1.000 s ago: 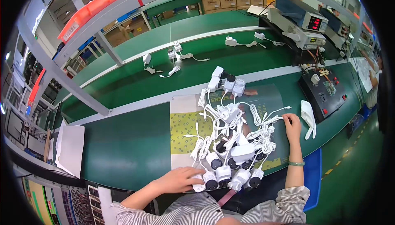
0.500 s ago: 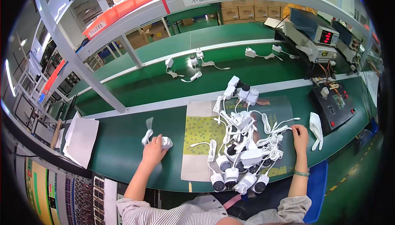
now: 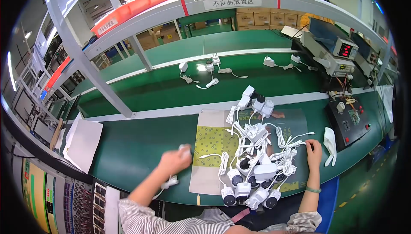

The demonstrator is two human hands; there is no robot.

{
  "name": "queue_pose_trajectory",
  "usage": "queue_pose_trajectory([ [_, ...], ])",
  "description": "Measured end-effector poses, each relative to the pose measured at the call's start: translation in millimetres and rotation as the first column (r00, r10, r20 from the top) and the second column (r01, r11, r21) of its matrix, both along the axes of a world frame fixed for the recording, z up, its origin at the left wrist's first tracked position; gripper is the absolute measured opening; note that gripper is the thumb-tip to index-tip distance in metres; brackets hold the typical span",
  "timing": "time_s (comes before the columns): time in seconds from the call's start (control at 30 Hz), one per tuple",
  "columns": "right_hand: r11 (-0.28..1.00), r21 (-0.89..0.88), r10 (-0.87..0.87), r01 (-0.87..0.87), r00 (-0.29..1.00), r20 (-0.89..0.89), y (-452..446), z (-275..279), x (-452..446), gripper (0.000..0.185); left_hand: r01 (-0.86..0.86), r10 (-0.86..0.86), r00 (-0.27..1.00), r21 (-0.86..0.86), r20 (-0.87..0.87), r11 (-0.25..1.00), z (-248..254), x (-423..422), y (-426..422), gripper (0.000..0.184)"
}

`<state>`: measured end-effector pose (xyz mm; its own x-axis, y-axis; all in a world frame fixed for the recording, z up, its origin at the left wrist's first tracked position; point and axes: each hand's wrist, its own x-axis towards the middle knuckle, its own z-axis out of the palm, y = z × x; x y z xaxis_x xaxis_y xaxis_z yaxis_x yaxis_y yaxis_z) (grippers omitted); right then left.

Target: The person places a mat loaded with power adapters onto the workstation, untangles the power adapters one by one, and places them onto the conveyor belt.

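Note:
My left hand, slightly blurred, is closed on a white power adapter left of the patterned mat. That adapter's bundled white cable dangles below the wrist. At the right edge of the mat, my right hand has thumb and finger pinched at the white cables; exactly what lies between the fingertips is too small to make out. Between both hands is a heap of white power adapters with tied cables, some with black plug faces. Three adapters at the top of the heap stand close together.
The heap rests on a printed mat over the green bench. A white glove and a black test box sit at right. Several adapters lie on the lower strip behind. White papers are at left; a metal frame rises behind.
My left hand has lifted the adapter and moved right, towards the mat, its cable now trailing below the wrist. The view has shifted slightly. My right hand stays by the cables.

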<state>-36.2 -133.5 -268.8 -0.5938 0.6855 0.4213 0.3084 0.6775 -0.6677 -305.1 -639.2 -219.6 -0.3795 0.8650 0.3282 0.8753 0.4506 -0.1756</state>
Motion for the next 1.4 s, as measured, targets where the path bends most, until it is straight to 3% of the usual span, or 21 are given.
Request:
queue_pose_trajectory([
  [0.03,1.0,-0.002,-0.003,0.003,1.0,-0.006,0.4,0.0,-0.4,0.01,-0.109,0.101,0.989,-0.062,-0.112,0.992,-3.6,-34.0,2.4,0.023],
  [0.07,1.0,-0.006,-0.004,0.004,1.0,-0.009,0.0,0.1,-0.6,0.01,-0.328,0.338,0.939,-0.125,0.067,0.936,10.5,-69.5,10.5,0.035],
  [0.1,1.0,-0.009,-0.003,0.003,1.0,-0.01,-1.5,0.2,-0.8,0.01,-0.505,0.533,0.794,-0.17,0.292,0.846,31.3,-105.0,21.7,0.052],
  [0.13,1.0,-0.016,-0.001,0.001,1.0,-0.008,-3.7,0.0,-0.7,0.01,-0.485,0.436,0.828,0.062,0.351,0.872,37.0,-128.4,9.2,0.057],
  [0.17,1.0,-0.019,-0.002,0.002,1.0,-0.008,-4.4,0.6,-0.9,0.01,-0.475,0.429,0.868,0.171,0.25,0.863,37.5,-153.6,10.7,0.055],
  [0.2,1.0,-0.019,-0.006,0.006,1.0,-0.008,-3.7,1.5,-0.6,0.01,-0.533,0.475,0.837,0.206,0.272,0.821,45.6,-162.5,21.0,0.045],
  [0.3,1.0,0.003,-0.006,0.006,1.0,-0.014,-1.9,-1.7,1.2,0.009,-0.172,0.114,0.977,0.347,0.181,0.922,43.1,-138.2,60.5,0.038],
  [0.33,1.0,0.015,-0.015,0.015,1.0,-0.015,-3.3,-0.5,0.0,0.009,-0.082,0.012,0.973,0.297,0.23,0.951,39.6,-113.4,74.8,0.037],
  [0.37,1.0,0.014,-0.02,0.02,1.0,-0.015,-3.6,0.1,-0.9,0.009,-0.053,0.021,0.945,0.086,0.328,0.995,51.9,-79.1,89.8,0.036],
  [0.4,1.0,0.012,-0.025,0.026,1.0,-0.012,-3.5,0.0,-1.1,0.009,0.145,-0.161,0.933,0.075,0.321,0.987,42.7,-56.5,96.9,0.036],
  [0.47,1.0,0.011,-0.028,0.028,1.0,-0.009,-2.6,-0.7,-2.0,0.01,0.46,-0.492,0.764,0.181,0.417,0.869,28.5,-10.8,108.4,0.048],
  [0.53,1.0,0.015,-0.027,0.027,1.0,0.0,0.5,-4.0,-1.3,0.01,0.553,-0.503,0.542,0.165,0.673,0.817,6.5,27.2,110.2,0.066],
  [0.6,1.0,0.023,-0.021,0.021,1.0,-0.016,0.2,-3.9,-1.1,0.01,0.451,-0.432,0.671,0.13,0.602,0.883,7.6,57.3,105.2,0.07],
  [0.8,0.999,0.007,-0.037,0.037,0.999,0.018,-2.8,3.2,-1.1,0.01,0.438,-0.293,0.765,-0.129,0.573,0.89,28.8,46.9,112.6,0.072],
  [0.83,0.999,0.023,-0.024,0.024,1.0,-0.001,-2.9,2.7,-0.7,0.01,0.474,-0.367,0.77,-0.084,0.522,0.876,29.6,46.3,114.5,0.07],
  [0.97,1.0,0.009,-0.029,0.029,0.999,-0.02,-3.7,2.6,-1.6,0.01,0.48,-0.475,0.611,0.18,0.634,0.859,46.6,45.2,129.6,0.056],
  [1.07,1.0,0.007,-0.014,0.014,0.999,-0.036,-6.3,6.3,-0.4,0.009,0.439,-0.499,0.65,0.253,0.573,0.862,49.9,38.2,150.2,0.051],
  [1.2,0.998,0.031,-0.053,0.056,0.995,-0.087,-5.0,2.0,-6.1,0.013,0.52,-0.549,0.809,0.182,0.209,0.835,53.0,6.4,192.3,0.057],
  [1.3,0.998,-0.027,-0.06,0.059,0.997,-0.053,-4.6,2.0,-2.6,0.013,0.56,-0.571,0.701,0.167,0.426,0.812,45.2,-14.5,229.9,0.07],
  [1.37,0.997,-0.024,-0.073,0.073,0.997,-0.024,0.1,-4.9,-1.2,0.013,0.546,-0.384,0.397,0.122,0.833,0.829,45.9,-20.9,244.9,0.067],
  [1.4,0.997,0.003,-0.078,0.079,0.994,-0.073,-3.5,-2.8,-0.2,0.013,0.572,-0.45,0.396,0.169,0.8,0.803,39.6,-23.9,250.2,0.064],
])
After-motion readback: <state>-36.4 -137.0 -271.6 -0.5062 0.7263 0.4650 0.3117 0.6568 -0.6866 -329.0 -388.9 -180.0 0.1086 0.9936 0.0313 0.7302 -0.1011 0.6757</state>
